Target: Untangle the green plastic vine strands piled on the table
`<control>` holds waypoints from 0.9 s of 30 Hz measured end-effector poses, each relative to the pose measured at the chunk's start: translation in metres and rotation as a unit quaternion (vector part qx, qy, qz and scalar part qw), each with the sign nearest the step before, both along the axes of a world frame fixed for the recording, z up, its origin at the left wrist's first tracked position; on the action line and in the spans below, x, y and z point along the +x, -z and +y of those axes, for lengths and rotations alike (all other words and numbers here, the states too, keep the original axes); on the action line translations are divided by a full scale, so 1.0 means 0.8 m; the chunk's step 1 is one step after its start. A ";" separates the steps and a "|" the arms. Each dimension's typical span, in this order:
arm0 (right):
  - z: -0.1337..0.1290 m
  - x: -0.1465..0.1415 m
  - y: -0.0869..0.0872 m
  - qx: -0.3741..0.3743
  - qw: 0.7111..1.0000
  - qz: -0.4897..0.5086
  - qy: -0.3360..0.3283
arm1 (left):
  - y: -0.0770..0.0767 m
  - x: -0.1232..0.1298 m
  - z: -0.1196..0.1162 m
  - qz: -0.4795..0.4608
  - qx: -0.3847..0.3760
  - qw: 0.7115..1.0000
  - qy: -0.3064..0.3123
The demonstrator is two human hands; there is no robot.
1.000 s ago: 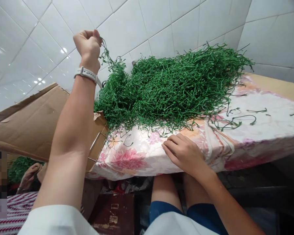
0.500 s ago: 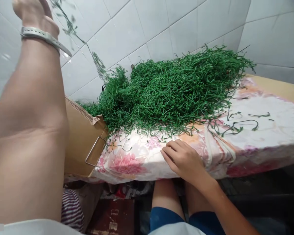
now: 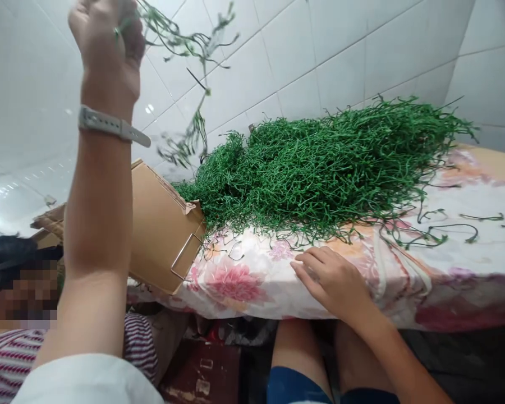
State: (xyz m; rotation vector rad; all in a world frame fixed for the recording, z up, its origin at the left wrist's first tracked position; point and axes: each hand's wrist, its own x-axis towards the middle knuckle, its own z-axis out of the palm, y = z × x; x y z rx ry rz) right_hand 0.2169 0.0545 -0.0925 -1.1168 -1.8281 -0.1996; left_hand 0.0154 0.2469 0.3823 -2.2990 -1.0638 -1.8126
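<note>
My left hand (image 3: 111, 42), a pale watch strap on its wrist, is raised at the upper left with its fingers closed on green stems. A loose tangled strand of these thin green stems (image 3: 185, 45) hangs from it to the right, blurred lower down. Below lies a big heap of the same green stems (image 3: 320, 168), piled on the flowered tablecloth (image 3: 235, 280) against the wall. My right hand (image 3: 334, 278) rests on the table's near edge, in front of the heap. Its fingers lie loosely stretched out, with nothing seen in them.
A cardboard piece (image 3: 162, 224) stands left of the heap, with a bent metal wire (image 3: 185, 258) at its edge. Loose stems (image 3: 454, 230) lie to the right. Another person in a striped top (image 3: 12, 359) is at the lower left. White tiled wall (image 3: 311, 45) rises behind.
My left hand has come lower and further right in view, with the hanging stems swinging beside it. The view has shifted left, bringing the other person into sight. My right hand stays on the table edge.
</note>
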 end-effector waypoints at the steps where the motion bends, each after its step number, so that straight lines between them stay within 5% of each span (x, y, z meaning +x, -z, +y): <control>1: -0.001 0.000 -0.001 -0.014 1.000 0.014 -0.001 | 0.028 0.013 -0.024 -0.035 -0.039 0.997 0.052; 5: -0.003 0.002 -0.012 -0.105 0.987 0.117 -0.044 | 0.102 0.048 -0.094 -0.058 -0.124 0.980 0.148; 13: 0.018 -0.010 -0.060 -0.124 0.913 0.379 -0.081 | 0.222 0.078 -0.140 -0.064 -0.223 0.922 0.310; 19: 0.019 -0.029 -0.059 -0.170 0.866 0.434 -0.179 | 0.288 0.043 -0.137 -0.122 -0.279 0.893 0.332; 27: 0.033 -0.055 -0.058 -0.225 0.776 0.525 -0.268 | 0.347 0.000 -0.125 -0.158 -0.324 0.903 0.234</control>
